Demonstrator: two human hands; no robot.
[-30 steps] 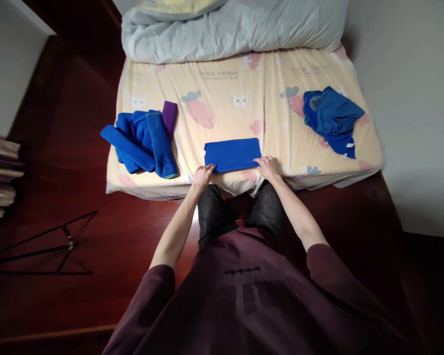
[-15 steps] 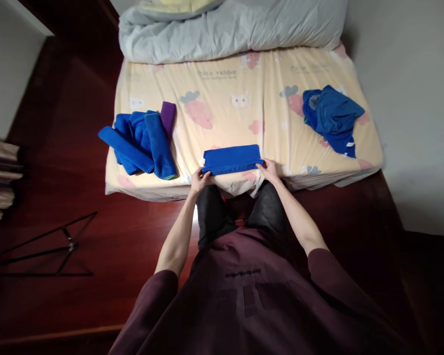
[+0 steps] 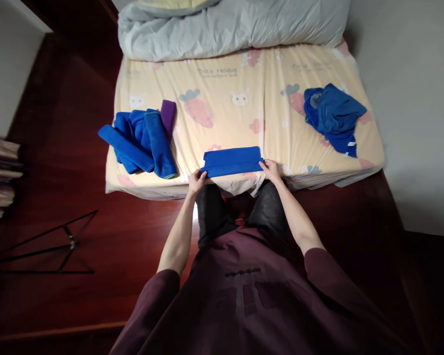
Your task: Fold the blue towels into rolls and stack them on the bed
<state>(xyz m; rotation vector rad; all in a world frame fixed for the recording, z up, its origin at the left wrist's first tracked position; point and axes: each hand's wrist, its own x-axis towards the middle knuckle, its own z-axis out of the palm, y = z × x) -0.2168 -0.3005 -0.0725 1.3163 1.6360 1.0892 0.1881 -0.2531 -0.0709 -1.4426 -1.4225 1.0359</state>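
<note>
A blue towel, folded into a long strip, lies near the front edge of the bed. My left hand pinches its near left corner between thumb and fingers. At the near right end, my right hand grips the cloth the same way. Off to the left is a pile of folded blue towels, with a purple cloth sticking out behind it. A crumpled heap of blue cloths with small white tags lies at the right.
The bed has a cream sheet with carrot and rabbit prints. A grey quilt is bunched along its far side. Black tripod legs stand on the dark red floor at the left. A grey wall borders the right.
The near flap of the towel, raised and rolled before, now lies flatter. Both hands keep hold of its near corners, with the left shifted slightly outward.
</note>
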